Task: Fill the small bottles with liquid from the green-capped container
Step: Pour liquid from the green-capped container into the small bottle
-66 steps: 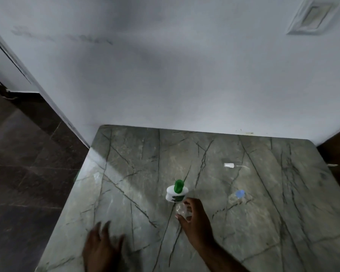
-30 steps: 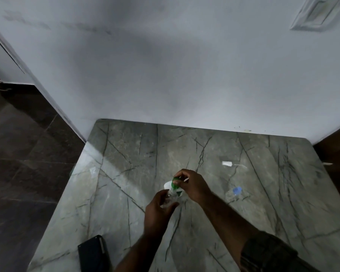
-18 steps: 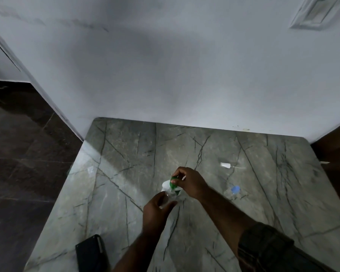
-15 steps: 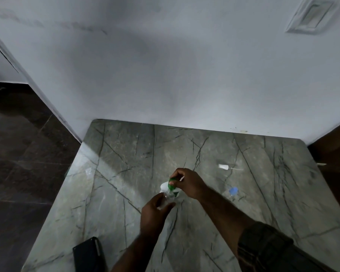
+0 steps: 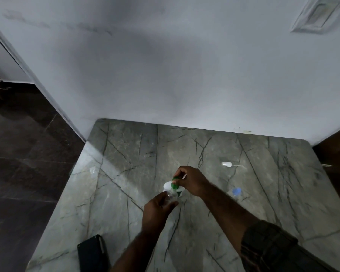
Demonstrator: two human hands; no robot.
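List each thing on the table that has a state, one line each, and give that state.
green-capped container: upright, right hand gripping its cap.
small clear bottle: held by left hand beside the container; fill level unclear.
blue-capped bottle: lying untouched.
white sprayer piece: lying loose.
black phone: flat at the near edge.

No legible text anywhere; container label too blurry to read.

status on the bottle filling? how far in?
Early. Nothing looks filled yet. In hand: the left hand holds a small clear bottle beside the white container, and the right hand grips its green cap. Left: a blue-capped bottle on the table; no pouring visible.
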